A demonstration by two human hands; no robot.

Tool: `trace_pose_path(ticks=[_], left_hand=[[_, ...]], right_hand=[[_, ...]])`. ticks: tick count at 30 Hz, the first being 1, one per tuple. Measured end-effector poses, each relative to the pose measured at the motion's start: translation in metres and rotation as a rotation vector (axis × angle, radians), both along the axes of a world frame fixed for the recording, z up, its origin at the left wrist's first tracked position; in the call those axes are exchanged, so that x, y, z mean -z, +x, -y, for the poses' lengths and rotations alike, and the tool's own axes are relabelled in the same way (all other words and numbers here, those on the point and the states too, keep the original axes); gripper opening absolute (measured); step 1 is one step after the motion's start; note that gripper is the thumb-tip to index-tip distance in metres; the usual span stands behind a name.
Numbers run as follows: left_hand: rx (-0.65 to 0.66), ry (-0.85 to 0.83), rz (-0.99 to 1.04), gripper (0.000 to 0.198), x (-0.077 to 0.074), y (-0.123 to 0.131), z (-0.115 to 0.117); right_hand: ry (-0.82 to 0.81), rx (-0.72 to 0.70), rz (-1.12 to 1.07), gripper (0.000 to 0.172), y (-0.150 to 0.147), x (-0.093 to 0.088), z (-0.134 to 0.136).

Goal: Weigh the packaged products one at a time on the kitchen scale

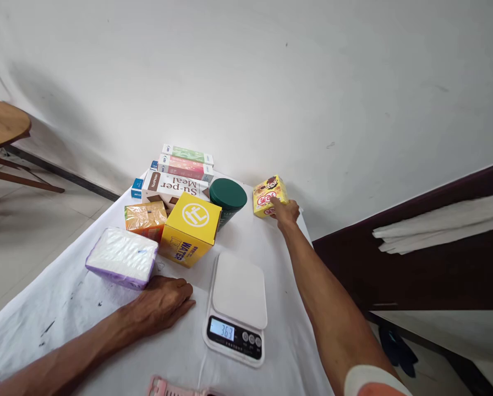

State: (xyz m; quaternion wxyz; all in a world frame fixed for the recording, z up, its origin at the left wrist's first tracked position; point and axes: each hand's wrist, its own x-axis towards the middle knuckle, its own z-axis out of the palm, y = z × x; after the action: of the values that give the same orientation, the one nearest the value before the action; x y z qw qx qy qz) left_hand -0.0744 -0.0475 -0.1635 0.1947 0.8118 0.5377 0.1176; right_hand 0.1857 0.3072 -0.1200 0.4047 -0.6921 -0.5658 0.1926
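Note:
At the far right end of the table, my right hand (286, 212) grips a yellow snack box (270, 193) with red and brown print. Its thumb is on the near face. My left hand (166, 300) rests on the cloth with its fingers curled in, holding nothing that I can see. It lies between a purple-and-white tissue pack (122, 256) and a white digital scale (239, 291). Nothing sits on the scale's plate, and its lit display appears to read 363.
Left of centre stand a yellow WATER box (191, 228), an orange wrapped pack (145, 217), a dark green-lidded tub (227, 195), a Su-per Meal box (174, 186) and slim cartons (186, 165). A pink strap (159, 386) lies at the near edge. The wall (271, 82) borders the table's far side.

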Motion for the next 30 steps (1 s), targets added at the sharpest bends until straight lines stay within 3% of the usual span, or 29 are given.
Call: trace_pose_path(ticks=[3,7,12,17,24,28,30], left_hand=[[0.004,0.009,-0.012,0.029,-0.003,-0.002,0.000],[0.015,0.054,-0.014,0.030,-0.003,-0.005,0.000],[0.004,0.117,0.018,0.031,0.003,-0.008,0.000],[-0.022,0.150,0.094,0.031,0.004,-0.010,-0.001],[-0.070,0.154,0.137,0.034,0.000,-0.009,0.001],[-0.092,0.135,0.144,0.035,-0.003,-0.008,0.001],[-0.093,0.126,0.157,0.035,-0.003,-0.008,0.001]], right_hand=[[-0.073,0.007,-0.145,0.034,0.024,-0.008,0.032],[-0.031,-0.210,-0.361,0.044,0.061,-0.031,0.094],[-0.018,-0.348,-0.299,0.046,0.094,-0.060,0.190],[-0.057,-0.525,-0.180,0.047,0.091,-0.072,0.259],[-0.106,-0.722,-0.100,0.059,0.061,-0.057,0.284],[-0.102,-0.741,-0.261,0.085,0.068,-0.050,0.284],[-0.056,-0.686,-0.417,0.087,0.074,-0.044,0.281]])
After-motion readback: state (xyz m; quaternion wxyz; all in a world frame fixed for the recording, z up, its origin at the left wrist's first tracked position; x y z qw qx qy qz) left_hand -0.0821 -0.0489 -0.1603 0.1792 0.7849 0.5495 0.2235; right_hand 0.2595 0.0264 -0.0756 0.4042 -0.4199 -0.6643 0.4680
